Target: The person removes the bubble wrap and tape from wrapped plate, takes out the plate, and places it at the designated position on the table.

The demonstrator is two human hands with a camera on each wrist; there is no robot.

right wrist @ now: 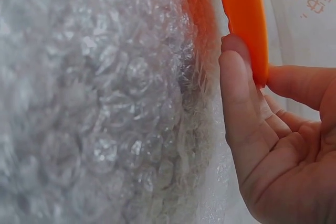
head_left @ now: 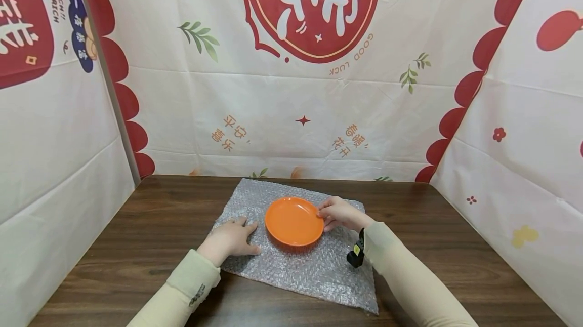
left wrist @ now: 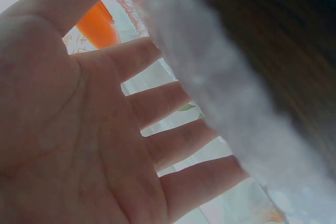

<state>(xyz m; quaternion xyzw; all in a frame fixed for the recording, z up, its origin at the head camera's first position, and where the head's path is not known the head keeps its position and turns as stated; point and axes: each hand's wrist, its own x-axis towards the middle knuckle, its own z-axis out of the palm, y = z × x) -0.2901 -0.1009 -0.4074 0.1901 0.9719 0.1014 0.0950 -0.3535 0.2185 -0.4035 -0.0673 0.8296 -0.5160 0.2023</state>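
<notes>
An orange plate (head_left: 294, 221) is over the middle of a sheet of bubble wrap (head_left: 314, 271) spread on the table. My right hand (head_left: 339, 213) pinches the plate's right rim between thumb and fingers; the right wrist view shows the orange rim (right wrist: 247, 19) held just off the bubble wrap (right wrist: 105, 119). On the sheet's left part rests my left hand (head_left: 231, 240), fingers spread. In the left wrist view its palm (left wrist: 79, 114) faces the camera and the straight fingertips touch the bubble wrap (left wrist: 220, 72).
The dark wooden table (head_left: 136, 236) extends around the sheet on all sides. A white printed cloth (head_left: 291, 94) hangs behind it, with cloth walls at left and right. A black wrist device (head_left: 357, 253) sits below my right wrist.
</notes>
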